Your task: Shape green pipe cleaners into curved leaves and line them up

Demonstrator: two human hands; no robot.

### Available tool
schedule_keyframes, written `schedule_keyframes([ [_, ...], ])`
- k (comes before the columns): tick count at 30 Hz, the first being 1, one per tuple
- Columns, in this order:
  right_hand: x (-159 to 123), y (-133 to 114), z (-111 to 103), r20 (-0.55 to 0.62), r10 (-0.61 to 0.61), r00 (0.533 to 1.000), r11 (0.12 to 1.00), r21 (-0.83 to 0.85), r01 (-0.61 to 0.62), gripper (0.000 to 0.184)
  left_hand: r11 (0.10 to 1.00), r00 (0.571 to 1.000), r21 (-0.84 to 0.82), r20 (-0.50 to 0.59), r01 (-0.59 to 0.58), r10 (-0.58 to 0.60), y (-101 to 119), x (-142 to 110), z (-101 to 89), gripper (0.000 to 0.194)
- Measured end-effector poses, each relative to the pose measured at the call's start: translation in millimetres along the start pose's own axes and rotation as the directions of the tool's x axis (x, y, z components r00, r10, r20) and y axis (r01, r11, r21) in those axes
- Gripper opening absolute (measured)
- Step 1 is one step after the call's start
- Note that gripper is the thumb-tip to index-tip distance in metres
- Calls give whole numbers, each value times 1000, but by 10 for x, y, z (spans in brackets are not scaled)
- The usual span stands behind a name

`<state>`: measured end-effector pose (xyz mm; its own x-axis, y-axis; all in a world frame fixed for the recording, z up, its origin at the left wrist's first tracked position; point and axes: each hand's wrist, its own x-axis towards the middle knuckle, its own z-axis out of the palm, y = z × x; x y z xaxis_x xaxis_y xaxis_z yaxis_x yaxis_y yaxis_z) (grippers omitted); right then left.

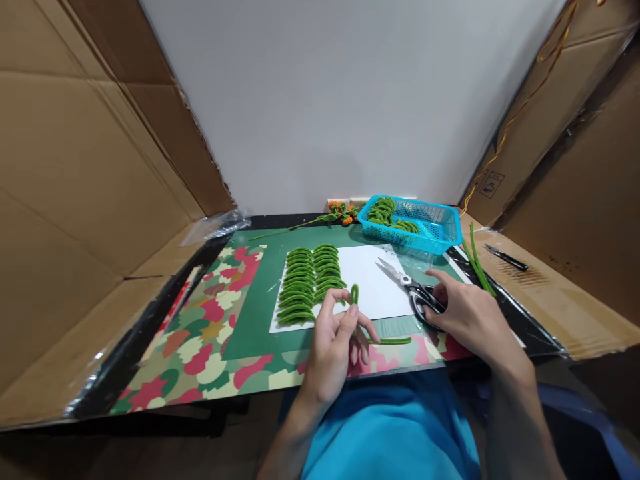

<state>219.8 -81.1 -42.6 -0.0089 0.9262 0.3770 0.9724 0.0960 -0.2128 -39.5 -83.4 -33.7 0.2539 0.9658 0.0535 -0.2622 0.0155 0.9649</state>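
Observation:
My left hand point(340, 330) pinches a green fuzzy pipe cleaner point(355, 293) between thumb and fingers; its upper end is bent into a narrow loop. Another straight green pipe cleaner piece point(393, 341) lies by those fingers near the front edge. My right hand point(467, 317) has its thumb and fingers around the black handles of a pair of scissors point(407, 283), index finger held away. The scissors' blades point to the far left, slightly apart, over a white sheet point(363, 267). On the sheet's left side, curved green pipe cleaner pieces point(299, 283) are stacked in two columns.
A blue plastic basket point(435, 245) with more green pieces stands at the back right. Orange flowers point(345, 212) on a green stem lie behind the sheet. Green pipe cleaners point(477, 263) and a black craft knife point(506, 257) are at right. Cardboard walls point(90, 133) flank the table.

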Motion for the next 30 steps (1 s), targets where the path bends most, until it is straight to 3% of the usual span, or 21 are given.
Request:
schedule_keyframes([
  [2, 5, -37, -39, -22, 22, 1000, 998, 64, -21, 61, 1000, 999, -5, -36, -20, 19, 4, -5, -2, 37],
  [5, 6, -100, -91, -154, -61, 986, 952, 288, 103, 63, 1000, 998, 8, -52, -30, 30, 5, -10, -7, 43],
  [7, 11, -162, -121, -333, -112, 936, 907, 350, 233, 51, 1000, 997, 5, -66, -29, 29, -2, -8, -9, 46],
  [10, 18, -248, -157, -562, -121, 818, 892, 301, 338, 44, 1000, 995, -6, -91, -30, 29, -14, -6, -11, 49],
  [12, 17, -267, -167, -633, -132, 762, 893, 258, 369, 50, 1000, 995, -2, -97, -24, 23, -16, -8, -12, 49],
  [14, 9, -250, -164, -662, -136, 737, 893, 240, 380, 54, 1000, 995, 10, -99, -15, 16, -15, -12, -14, 49],
  [18, -5, -183, -150, -660, -67, 748, 908, 271, 320, 53, 1000, 997, 12, -82, -7, 8, -18, -19, -18, 46],
  [24, 14, -183, -129, -595, -38, 803, 972, 164, 168, 56, 1000, 998, -4, -58, -13, 13, -32, -30, -25, 39],
  [30, 1, -213, -127, -615, -31, 788, 978, 146, 152, 52, 1000, 999, 12, -52, -2, 3, -24, -17, -25, 39],
])
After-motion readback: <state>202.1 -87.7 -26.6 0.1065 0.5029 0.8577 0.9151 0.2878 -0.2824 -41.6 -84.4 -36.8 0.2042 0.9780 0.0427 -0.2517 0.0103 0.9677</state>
